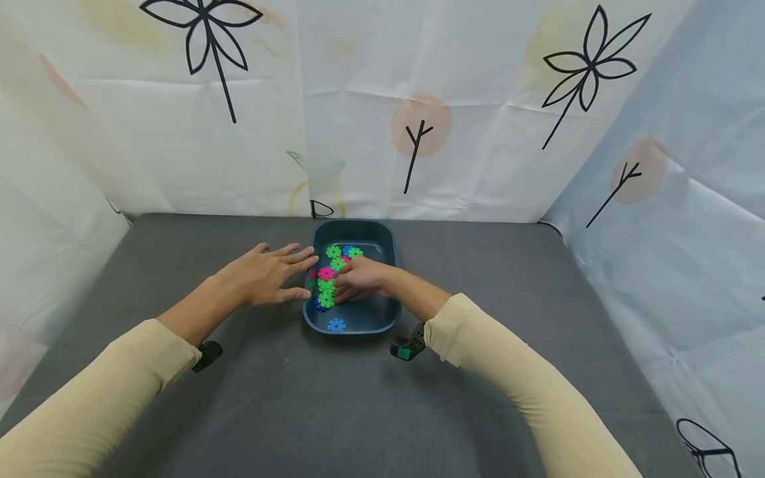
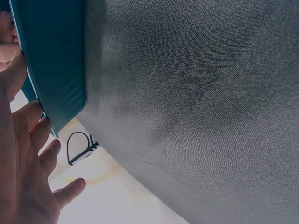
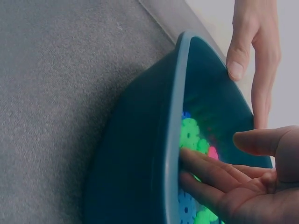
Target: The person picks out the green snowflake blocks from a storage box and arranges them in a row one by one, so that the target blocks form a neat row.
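Grey surface carries everything. Dark blue plastic tub sits on it at the far side, roughly central, long axis running near to far. All the discs I can make out are inside it.

Left hand: fingers spread, thumb apart, fingertips at the tub's left rim. Not gripping anything; looks like light steadying, my read.

Right hand: reaching in over the right side, down among the discs. Fingers close together and mostly extended, thumb standing well off them, so no pinch. No disc seen in its grasp; the fingertips are partly hidden in each view.

Notched discs: the bunch lies in the tub's left half, strung far to near. Mostly green discs, a pink disc about midway along the left, and a lone blue disc at the near end, apart from the bunch. Can't tell if any interlock or just overlap.

Step in hand, judging by pose: right hand working through the bunch, either spreading it or picking one out. Next move calls for thumb meeting fingers on one disc's edge, left hand keeping the tub put. Risk: overlapped discs coming up together.
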`<state>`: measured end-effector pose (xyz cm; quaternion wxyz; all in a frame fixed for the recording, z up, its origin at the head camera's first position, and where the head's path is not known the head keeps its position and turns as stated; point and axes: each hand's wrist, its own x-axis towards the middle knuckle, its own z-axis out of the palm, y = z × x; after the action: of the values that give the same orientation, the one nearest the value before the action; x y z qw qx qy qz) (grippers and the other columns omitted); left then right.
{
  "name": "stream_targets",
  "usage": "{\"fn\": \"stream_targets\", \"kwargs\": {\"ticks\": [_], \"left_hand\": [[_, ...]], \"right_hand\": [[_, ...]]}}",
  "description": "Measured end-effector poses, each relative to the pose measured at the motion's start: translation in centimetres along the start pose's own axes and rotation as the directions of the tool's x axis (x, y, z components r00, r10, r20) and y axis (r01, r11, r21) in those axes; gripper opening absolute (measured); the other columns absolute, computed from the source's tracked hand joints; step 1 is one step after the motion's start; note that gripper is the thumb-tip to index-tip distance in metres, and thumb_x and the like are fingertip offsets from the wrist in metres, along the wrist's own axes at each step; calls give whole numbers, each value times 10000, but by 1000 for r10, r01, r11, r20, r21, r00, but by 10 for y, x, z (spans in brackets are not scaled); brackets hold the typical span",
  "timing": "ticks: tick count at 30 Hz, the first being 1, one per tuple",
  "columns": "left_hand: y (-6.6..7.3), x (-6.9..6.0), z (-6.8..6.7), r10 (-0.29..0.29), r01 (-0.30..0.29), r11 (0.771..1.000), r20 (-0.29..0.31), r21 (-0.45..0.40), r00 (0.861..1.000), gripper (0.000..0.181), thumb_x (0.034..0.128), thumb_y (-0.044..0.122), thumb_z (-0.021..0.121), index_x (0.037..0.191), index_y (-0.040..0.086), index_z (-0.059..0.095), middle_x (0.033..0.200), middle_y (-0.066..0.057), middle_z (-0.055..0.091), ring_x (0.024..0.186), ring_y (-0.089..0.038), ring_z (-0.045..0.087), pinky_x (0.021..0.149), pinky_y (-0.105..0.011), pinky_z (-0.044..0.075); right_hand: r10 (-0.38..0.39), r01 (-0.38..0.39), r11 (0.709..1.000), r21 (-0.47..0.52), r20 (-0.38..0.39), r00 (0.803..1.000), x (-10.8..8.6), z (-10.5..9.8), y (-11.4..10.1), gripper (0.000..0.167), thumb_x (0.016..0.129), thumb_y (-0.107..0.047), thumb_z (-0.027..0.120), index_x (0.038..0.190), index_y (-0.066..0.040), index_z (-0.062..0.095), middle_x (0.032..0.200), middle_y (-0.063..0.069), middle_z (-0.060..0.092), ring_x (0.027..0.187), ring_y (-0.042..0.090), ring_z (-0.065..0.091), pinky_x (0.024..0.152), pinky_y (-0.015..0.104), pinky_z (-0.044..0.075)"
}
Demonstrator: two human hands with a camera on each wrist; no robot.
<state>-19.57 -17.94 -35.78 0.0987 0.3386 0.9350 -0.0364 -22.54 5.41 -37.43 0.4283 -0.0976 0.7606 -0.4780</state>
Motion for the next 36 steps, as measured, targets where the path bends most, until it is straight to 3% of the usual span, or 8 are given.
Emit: {"fn": "stream_targets", "kwargs": {"ticks": [25, 33, 36], "left_hand": [[0, -2, 0, 14, -14, 1000, -7, -16, 1000, 726, 999, 547, 492, 1553, 98, 354, 1612, -128, 292, 1476, -372, 256, 1082, -696, 259], [-1, 0, 1, 15, -16, 1000, -8, -16, 1000, 734, 997, 561, 486, 1553, 101, 355, 1614, -123, 288, 1475, -374, 259, 1083, -695, 258], [-2, -1, 1, 17, -17, 1000, -9, -15, 1000, 734, 997, 560, 485, 1553, 99, 354, 1614, -124, 287, 1474, -373, 261, 1085, -694, 256]], "right_hand": [[-2, 2, 1000, 19, 21, 1000, 10, 17, -12, 504, 1031, -88, 523, 1494, 37, 369, 1225, 220, 670, 1189, 341, 623, 1061, 460, 435], [8, -7, 998, 60, -12, 1000, 14, 21, -10, 373, 1019, -82, 546, 1356, 63, 483, 1177, 209, 692, 1158, 339, 643, 1051, 471, 443], [4, -2, 997, 73, -23, 1000, 15, 22, -9, 433, 991, -78, 598, 1373, 72, 461, 1156, 220, 696, 1147, 350, 647, 1043, 475, 451]]}}
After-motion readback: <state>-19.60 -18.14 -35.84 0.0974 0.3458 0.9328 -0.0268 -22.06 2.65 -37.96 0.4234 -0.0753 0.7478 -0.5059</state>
